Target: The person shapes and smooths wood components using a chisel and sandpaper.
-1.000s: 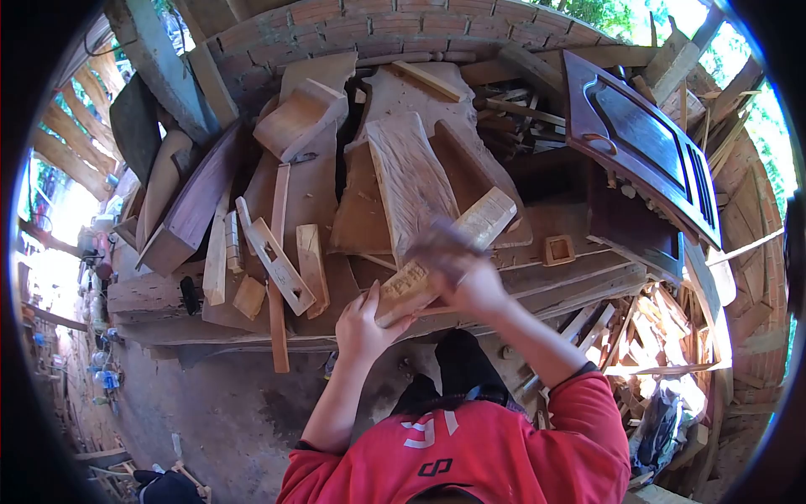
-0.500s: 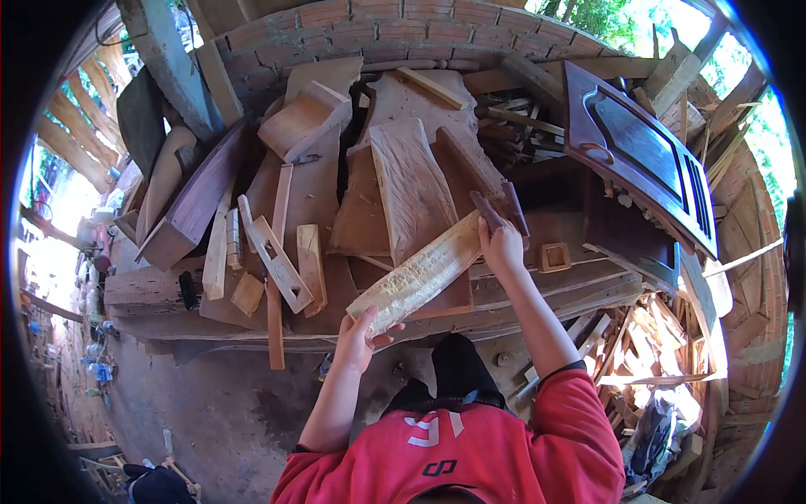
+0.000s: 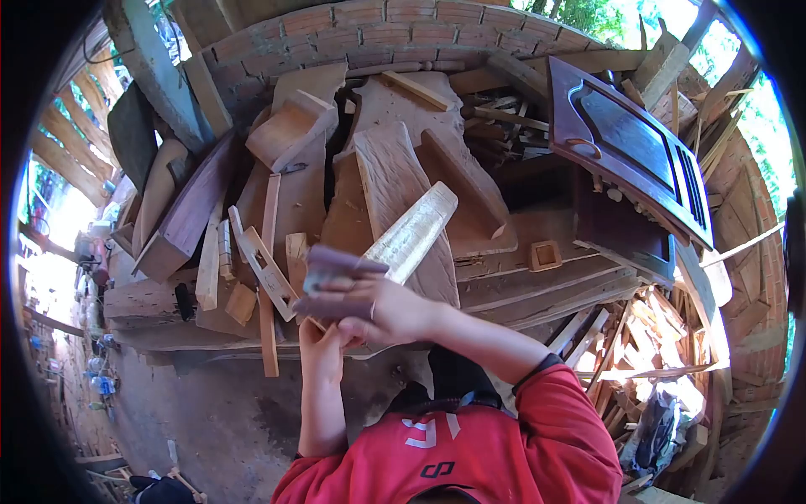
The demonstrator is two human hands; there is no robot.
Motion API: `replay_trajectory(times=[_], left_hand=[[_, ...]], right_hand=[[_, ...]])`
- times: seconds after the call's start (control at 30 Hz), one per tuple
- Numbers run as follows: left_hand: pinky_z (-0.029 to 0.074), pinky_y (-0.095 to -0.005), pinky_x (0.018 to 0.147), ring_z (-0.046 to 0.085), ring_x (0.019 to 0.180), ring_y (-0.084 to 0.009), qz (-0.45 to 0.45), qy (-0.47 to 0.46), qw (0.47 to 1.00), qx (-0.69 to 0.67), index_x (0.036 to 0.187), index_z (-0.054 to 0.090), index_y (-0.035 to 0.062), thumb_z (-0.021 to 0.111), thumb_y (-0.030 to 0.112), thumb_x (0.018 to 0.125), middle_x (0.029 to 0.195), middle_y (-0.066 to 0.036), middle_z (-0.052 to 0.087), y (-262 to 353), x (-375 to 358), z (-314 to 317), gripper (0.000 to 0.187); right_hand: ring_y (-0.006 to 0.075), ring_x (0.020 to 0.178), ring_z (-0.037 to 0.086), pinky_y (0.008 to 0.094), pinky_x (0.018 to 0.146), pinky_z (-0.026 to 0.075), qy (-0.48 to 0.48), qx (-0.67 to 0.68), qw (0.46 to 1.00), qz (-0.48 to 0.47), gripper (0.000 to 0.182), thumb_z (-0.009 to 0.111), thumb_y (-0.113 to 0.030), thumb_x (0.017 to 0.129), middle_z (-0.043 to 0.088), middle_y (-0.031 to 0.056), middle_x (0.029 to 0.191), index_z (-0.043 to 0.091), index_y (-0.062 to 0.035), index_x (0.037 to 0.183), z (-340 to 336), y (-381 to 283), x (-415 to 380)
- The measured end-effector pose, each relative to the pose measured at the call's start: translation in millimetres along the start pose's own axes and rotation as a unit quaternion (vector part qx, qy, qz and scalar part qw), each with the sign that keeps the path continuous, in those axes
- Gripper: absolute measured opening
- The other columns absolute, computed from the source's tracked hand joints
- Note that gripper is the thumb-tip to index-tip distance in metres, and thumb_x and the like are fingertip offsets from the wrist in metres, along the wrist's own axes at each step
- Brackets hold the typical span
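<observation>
A long pale wooden piece point(image 3: 413, 232) slants up from my hands over the woodpile. My left hand point(image 3: 321, 353) grips its near lower end, mostly hidden behind my right hand. My right hand point(image 3: 378, 309) holds a folded sheet of brownish-purple sandpaper point(image 3: 336, 277) against the near end of the piece. My arms are in red sleeves.
Behind the piece lies a heap of planks and offcuts point(image 3: 294, 185) on a low wooden bench point(image 3: 151, 294) before a brick wall point(image 3: 395, 29). A dark carved door panel point(image 3: 630, 147) leans at the right. Scrap sticks point(image 3: 655, 336) lie at lower right; dirt floor point(image 3: 210, 412) at left.
My right hand with the sandpaper has slid from the far end of the wooden piece back down to its near end. The piece now points steeper and further left.
</observation>
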State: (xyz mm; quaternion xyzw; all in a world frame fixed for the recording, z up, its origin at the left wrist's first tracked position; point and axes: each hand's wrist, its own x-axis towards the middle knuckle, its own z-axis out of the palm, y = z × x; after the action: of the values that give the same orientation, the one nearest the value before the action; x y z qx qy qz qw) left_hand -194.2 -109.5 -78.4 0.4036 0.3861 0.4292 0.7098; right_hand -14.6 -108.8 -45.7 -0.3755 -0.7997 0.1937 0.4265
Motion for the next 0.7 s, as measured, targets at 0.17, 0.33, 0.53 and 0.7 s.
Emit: replay_trajectory(times=[0.17,0.33,0.53,0.7], left_hand=[[0.054,-0.0225,0.053,0.067,0.073,-0.0207,0.013,-0.005,0.996,0.092,0.107,0.052,-0.0065,0.059,0.009,0.079,0.09,-0.014,0.065,34.7,-13.9,17.2,0.033],[0.051,-0.0203,0.053,0.067,0.072,-0.0204,0.064,-0.013,0.994,0.093,0.107,0.053,-0.008,0.059,0.01,0.08,0.09,-0.015,0.065,42.1,-16.9,17.5,0.033],[0.049,-0.0221,0.054,0.066,0.071,-0.0199,0.176,0.008,0.96,0.22,0.108,0.053,-0.0067,0.059,0.012,0.08,0.091,-0.013,0.064,53.6,-17.8,13.9,0.034],[0.049,-0.0247,0.071,0.061,0.08,-0.0124,0.172,-0.031,0.955,0.241,0.106,0.053,-0.01,0.062,0.006,0.08,0.09,-0.01,0.063,60.2,-18.1,18.6,0.031]], right_hand=[[0.0331,0.098,0.055,0.0414,0.091,0.039,0.139,-0.02,0.988,0.064,0.035,0.051,-0.009,0.08,0.058,0.0128,0.107,0.057,-0.0102,0.115,-21.2,37.6,-20.9],[0.0317,0.093,0.058,0.0368,0.083,0.044,0.204,-0.143,0.939,0.236,0.031,0.051,-0.014,0.086,0.061,0.017,0.103,0.057,-0.01,0.116,-58.5,86.7,-32.0],[0.0332,0.102,0.055,0.0409,0.091,0.04,0.125,0.025,0.991,0.029,0.035,0.046,-0.018,0.084,0.058,0.0165,0.11,0.057,-0.0085,0.116,-29.0,1.0,21.1],[0.0344,0.106,0.052,0.0436,0.096,0.035,0.094,0.062,0.991,-0.076,0.04,0.046,-0.024,0.083,0.057,0.0174,0.112,0.055,-0.0032,0.115,-15.5,-3.2,21.7]])
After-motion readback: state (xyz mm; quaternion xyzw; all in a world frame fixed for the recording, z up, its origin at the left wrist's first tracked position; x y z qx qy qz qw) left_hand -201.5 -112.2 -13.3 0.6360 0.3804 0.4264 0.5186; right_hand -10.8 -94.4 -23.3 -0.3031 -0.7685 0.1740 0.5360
